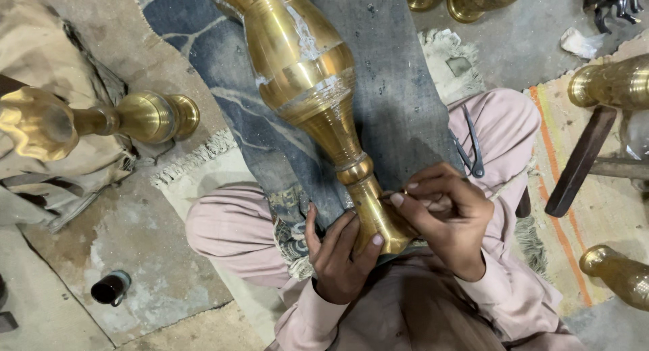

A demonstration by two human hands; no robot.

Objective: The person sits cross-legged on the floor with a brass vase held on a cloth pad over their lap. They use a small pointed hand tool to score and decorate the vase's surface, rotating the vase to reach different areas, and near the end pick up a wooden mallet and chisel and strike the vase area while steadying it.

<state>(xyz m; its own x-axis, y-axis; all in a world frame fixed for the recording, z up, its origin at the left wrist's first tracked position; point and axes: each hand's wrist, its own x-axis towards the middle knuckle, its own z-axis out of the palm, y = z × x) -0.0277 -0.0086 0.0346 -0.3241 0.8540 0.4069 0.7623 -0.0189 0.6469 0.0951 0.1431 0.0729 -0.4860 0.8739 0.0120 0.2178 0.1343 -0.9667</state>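
Observation:
A tall brass vase (307, 81) lies across my lap and a grey-blue rug (392, 101), its wide body pointing away and its flared end toward me. My left hand (338, 256) grips that flared end from below, thumb on the metal. My right hand (449, 219) is closed around a small thin tool, its tip pressed to the vase's rim; the tool itself is mostly hidden by my fingers.
A second brass vase (101, 121) lies on cloth at the left. More brass pieces sit at the top (466, 0) and right (612, 84), (618, 273). Metal dividers (473, 152) rest on my right knee. A dark wooden handle (581, 162) and a small black cylinder (109, 288) lie nearby.

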